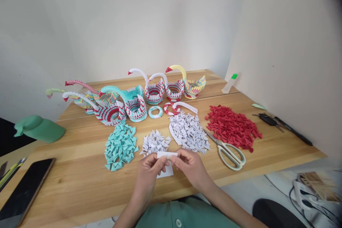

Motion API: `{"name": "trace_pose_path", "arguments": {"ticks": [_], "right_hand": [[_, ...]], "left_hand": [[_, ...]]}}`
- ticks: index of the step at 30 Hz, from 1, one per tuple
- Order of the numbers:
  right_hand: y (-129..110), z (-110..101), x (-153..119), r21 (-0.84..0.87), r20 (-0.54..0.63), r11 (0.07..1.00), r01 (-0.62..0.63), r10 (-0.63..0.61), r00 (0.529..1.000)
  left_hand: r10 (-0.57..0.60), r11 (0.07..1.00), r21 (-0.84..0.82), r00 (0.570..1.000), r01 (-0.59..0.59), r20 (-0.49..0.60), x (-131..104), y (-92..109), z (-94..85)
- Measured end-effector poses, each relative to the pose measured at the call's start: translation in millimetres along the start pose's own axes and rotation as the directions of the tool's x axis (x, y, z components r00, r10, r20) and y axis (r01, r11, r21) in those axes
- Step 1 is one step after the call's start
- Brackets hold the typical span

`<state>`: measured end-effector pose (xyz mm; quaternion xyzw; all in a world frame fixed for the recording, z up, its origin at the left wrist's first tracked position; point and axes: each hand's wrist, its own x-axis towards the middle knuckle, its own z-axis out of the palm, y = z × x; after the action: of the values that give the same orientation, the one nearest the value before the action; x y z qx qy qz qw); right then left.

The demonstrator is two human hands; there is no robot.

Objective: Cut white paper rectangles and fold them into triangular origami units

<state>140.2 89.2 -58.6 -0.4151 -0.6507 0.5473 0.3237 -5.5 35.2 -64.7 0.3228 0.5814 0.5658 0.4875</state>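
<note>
A small white paper strip (167,154) is pinched between my two hands near the table's front edge. My left hand (151,167) grips its left end with thumb and fingers, and my right hand (188,164) grips its right end. Below the strip, another piece of white paper (167,171) lies on the table, partly hidden by my fingers. Just beyond my hands sits a small pile of folded white pieces (155,142), with a larger white pile (188,131) to its right. Turquoise folded pieces (121,146) lie to the left.
Red folded pieces (231,126) and scissors (229,153) are on the right. Several paper swans (109,112) and two paper rings (155,112) stand behind. A phone (25,192) and a green bottle-like object (40,128) are left; keys (268,119) lie far right.
</note>
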Motion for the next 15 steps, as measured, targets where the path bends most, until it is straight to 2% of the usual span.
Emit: {"name": "trace_pose_path", "arguments": {"ticks": [9,15], "right_hand": [[-3.2,1.5,-3.1,0.051,-0.008,0.998,0.023,-0.022,1.000],[0.0,-1.3,1.9,-0.016,0.020,0.998,0.053,-0.052,0.998]], "left_hand": [[0.004,1.000,0.008,1.000,-0.004,-0.013,-2.8,-3.1,0.6],[0.022,1.000,0.001,1.000,-0.022,-0.018,-1.3,-5.3,-0.9]]}}
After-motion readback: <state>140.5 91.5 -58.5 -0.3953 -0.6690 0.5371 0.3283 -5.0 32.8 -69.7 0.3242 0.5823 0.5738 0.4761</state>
